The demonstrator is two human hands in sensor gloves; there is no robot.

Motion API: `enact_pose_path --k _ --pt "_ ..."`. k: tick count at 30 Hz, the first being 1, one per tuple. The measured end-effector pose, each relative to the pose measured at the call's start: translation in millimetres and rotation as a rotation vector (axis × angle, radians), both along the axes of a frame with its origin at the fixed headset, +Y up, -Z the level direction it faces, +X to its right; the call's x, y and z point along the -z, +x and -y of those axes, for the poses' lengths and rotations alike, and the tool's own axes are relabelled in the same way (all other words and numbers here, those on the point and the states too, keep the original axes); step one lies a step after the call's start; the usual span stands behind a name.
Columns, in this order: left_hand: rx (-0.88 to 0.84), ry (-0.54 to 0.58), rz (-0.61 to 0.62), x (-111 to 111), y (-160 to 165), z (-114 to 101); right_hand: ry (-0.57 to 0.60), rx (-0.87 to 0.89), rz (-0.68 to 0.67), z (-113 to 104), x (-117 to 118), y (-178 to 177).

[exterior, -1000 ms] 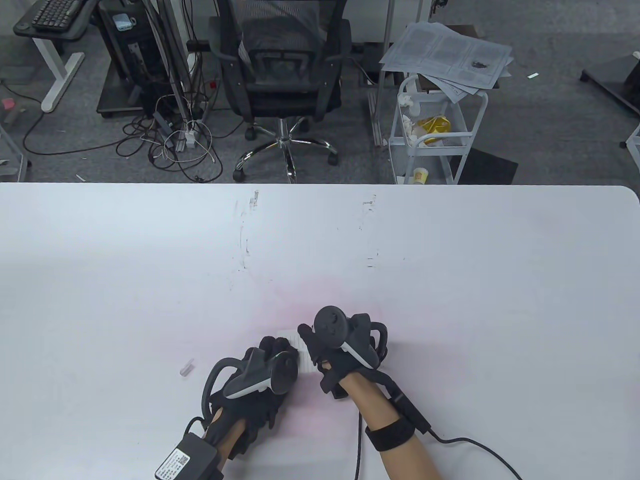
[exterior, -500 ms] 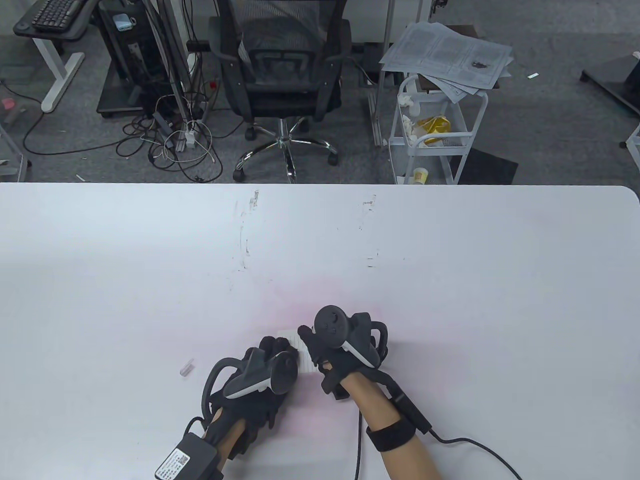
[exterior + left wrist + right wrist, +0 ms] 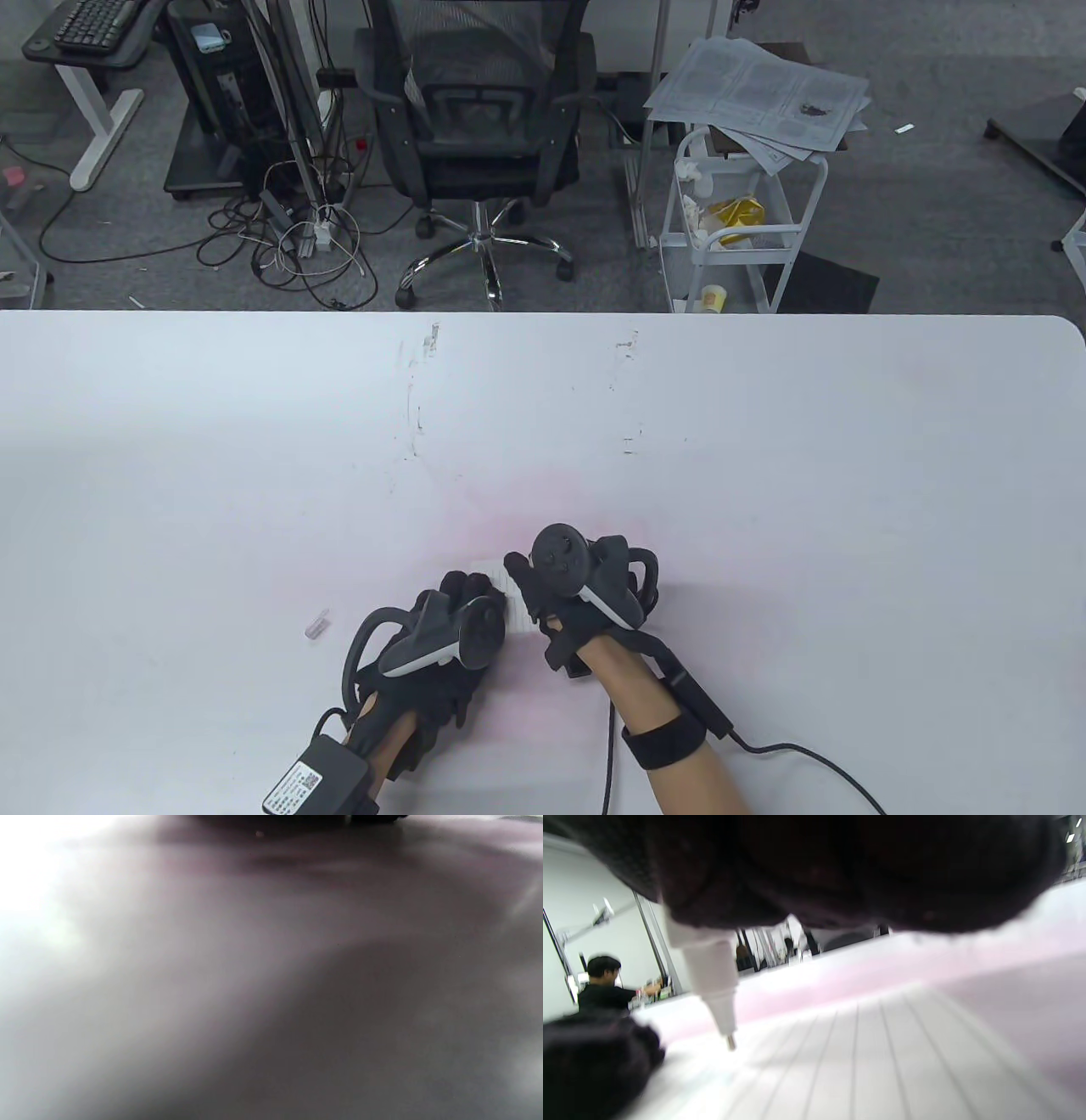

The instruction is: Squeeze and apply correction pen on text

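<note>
Almost nothing had shifted over the last second: the right hand (image 3: 577,586) kept the correction pen (image 3: 710,978) gripped, fingers closed, its tip at the lined paper (image 3: 865,1052). The left hand (image 3: 450,632) stayed resting on the paper's edge on the table (image 3: 764,475), its finger spread unclear. Application seemed under way.

right hand (image 3: 840,870) grips correction pen (image 3: 710,980) | tip at lined paper (image 3: 865,1056)

Left hand (image 3: 450,624) lay palm-down, fingers spread forward, forearm angled in from bottom edge. Right hand (image 3: 577,586) sat just beside it, curled in a fist-like grip, wrist raised, forearm slanting from lower right.
</note>
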State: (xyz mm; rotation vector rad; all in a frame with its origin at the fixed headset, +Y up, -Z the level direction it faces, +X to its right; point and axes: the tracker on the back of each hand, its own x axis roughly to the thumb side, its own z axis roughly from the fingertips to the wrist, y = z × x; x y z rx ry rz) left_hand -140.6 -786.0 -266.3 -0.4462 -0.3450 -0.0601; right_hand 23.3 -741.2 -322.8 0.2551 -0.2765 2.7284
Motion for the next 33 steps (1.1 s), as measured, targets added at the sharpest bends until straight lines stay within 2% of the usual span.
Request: enact_pose_path --k 9,13,21,33 --pt "-0.001 -0.007 0.0 0 -1 1 0.151 0.129 0.028 -27 -33 45" --pt "0.003 -0.016 -0.001 0 -1 1 0.189 0.206 0.064 -30 -48 68" --pt "0.005 -0.031 -0.002 -1 -2 1 0.19 0.359 0.129 -23 -61 103" --pt "-0.01 -0.013 -0.011 0 -9 -1 0.18 0.463 0.125 -23 -69 114"
